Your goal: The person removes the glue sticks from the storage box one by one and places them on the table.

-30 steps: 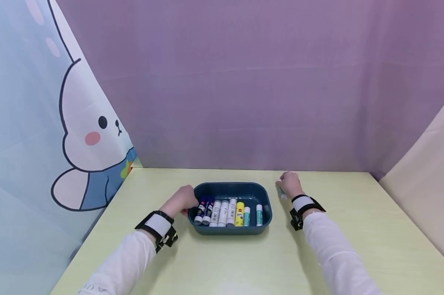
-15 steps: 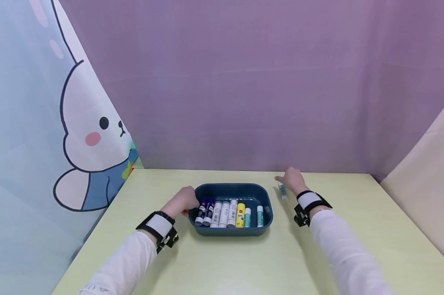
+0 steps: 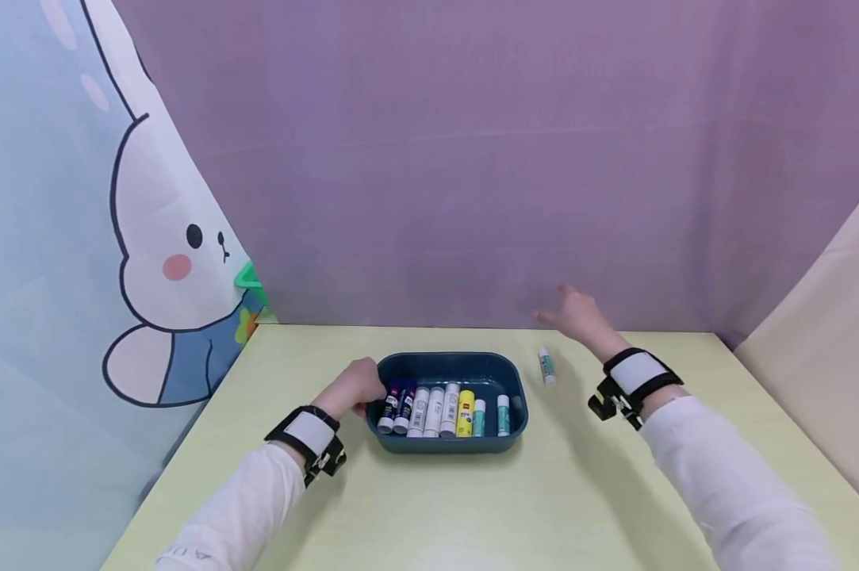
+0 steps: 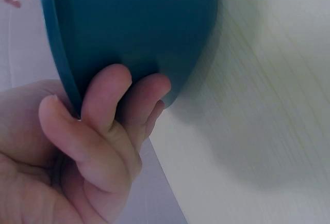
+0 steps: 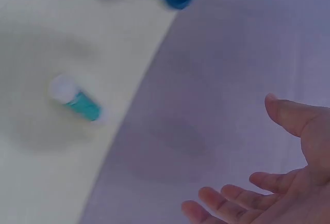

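In the head view my left hand (image 3: pixel 358 385) holds the left rim of a dark blue plastic tray (image 3: pixel 446 446). The left wrist view shows its fingers (image 4: pixel 105 95) bent against the tray's outer wall. Inside lies a row of glue sticks: two navy ones (image 3: pixel 396 408), several white ones (image 3: pixel 433 412), a yellow one (image 3: pixel 465 414) and two small teal-and-white ones (image 3: pixel 504 416), with a gap before the last. Another teal-and-white glue stick (image 3: pixel 546 366) lies on the table right of the tray. Above and beyond it, my right hand (image 3: pixel 580 319) is raised, fingers spread, holding nothing.
The pale yellow table (image 3: pixel 443 507) ends at a purple cloth (image 3: pixel 486 198) behind. A rabbit-print cloth (image 3: pixel 175 262) hangs at the left, with a piece of a green plastic object (image 3: pixel 249 277) showing at its edge. A pale cloth (image 3: pixel 829 333) borders the right.
My right hand has let go of the small teal-and-white glue stick and risen up and to the right. The left hand stays at the tray. A green object has appeared at the left cloth's edge.
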Demonstrator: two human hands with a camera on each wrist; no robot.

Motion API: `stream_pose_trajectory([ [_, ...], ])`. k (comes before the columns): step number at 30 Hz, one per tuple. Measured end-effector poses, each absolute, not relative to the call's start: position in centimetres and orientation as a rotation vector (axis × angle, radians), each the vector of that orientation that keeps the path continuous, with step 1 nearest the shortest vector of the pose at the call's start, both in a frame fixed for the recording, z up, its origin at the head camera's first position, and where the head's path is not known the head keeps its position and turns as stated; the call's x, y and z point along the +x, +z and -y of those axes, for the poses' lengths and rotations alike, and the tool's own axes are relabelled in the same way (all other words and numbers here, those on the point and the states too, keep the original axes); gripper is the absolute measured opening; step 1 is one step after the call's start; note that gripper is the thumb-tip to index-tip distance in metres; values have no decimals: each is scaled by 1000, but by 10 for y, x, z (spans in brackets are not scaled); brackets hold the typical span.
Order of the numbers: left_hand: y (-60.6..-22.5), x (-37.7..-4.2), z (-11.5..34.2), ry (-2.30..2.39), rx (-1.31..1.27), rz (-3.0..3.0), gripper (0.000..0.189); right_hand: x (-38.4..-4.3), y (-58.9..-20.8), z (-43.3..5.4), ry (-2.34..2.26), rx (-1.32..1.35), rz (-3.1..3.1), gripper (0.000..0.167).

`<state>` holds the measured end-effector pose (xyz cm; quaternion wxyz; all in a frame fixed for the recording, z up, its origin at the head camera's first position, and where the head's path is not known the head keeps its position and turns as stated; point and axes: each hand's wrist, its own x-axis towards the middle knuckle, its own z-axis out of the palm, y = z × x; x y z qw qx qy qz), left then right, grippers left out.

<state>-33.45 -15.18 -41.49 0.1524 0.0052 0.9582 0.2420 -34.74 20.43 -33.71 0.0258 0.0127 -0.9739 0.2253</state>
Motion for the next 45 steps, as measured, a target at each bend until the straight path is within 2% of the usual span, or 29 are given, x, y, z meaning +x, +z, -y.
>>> stream_pose_trajectory([
  [6, -415, -337, 152, 670, 2, -2747, 28, -322, -309, -186, 733, 105, 3007, 83],
  [12, -412, -334, 153, 680, -4, -2748, 26, -294, -303, -158, 708, 254, 3055, 82],
  [19, -414, -334, 152, 698, 8, -2745, 26, -272, -320, -130, 628, 343, 3154, 74],
  [29, -413, -333, 152, 710, -4, -2738, 26, -267, -364, -105, 471, 325, 3296, 70],
  [33, -412, -331, 153, 710, 9, -2738, 23, -267, -378, -97, 340, 324, 3306, 61],
  [41, -410, -330, 154, 707, 4, -2743, 26, -270, -391, -85, 158, 335, 3324, 28],
  [45, -410, -331, 154, 699, -3, -2742, 28, -272, -399, -82, 143, 359, 3334, 19],
])
